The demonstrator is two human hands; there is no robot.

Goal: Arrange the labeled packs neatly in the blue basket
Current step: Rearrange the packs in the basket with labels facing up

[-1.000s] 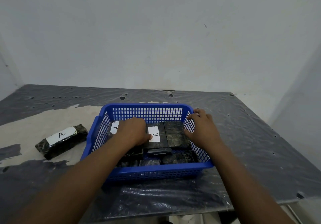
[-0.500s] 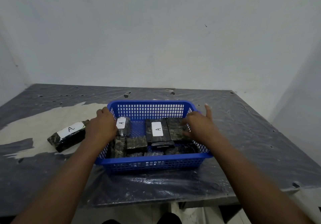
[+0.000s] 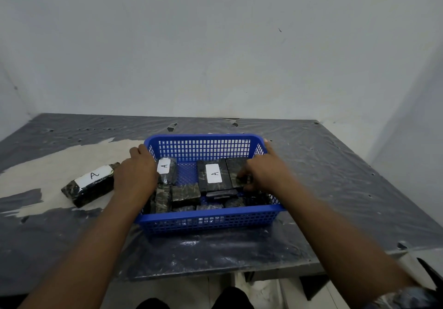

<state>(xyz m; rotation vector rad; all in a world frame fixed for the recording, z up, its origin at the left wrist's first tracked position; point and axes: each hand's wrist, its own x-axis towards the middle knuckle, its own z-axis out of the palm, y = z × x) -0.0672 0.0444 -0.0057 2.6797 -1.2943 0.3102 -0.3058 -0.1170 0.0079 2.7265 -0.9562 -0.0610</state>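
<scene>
blue basket (image 3: 208,219) sits btwn the two hands on the table (image 3: 335,189). left hand (image 3: 136,173) lies over the basket's left rim, fingers curled down over the edge; can't tell if it's really gripping the rim. right hand (image 3: 263,174) is inside the basket at its right side, thumb and fingers pinched on the near end of a dark pack (image 3: 236,168), index finger stretched up along the right wall. just left of that hand lies a pack w/ "a" label (image 3: 214,175); another labeled pack (image 3: 166,169) touches the left hand's inner side. more dark packs lie nearer the wrists. one labeled pack (image 3: 92,184) lies outside, just left of the left hand, on the table.
</scene>
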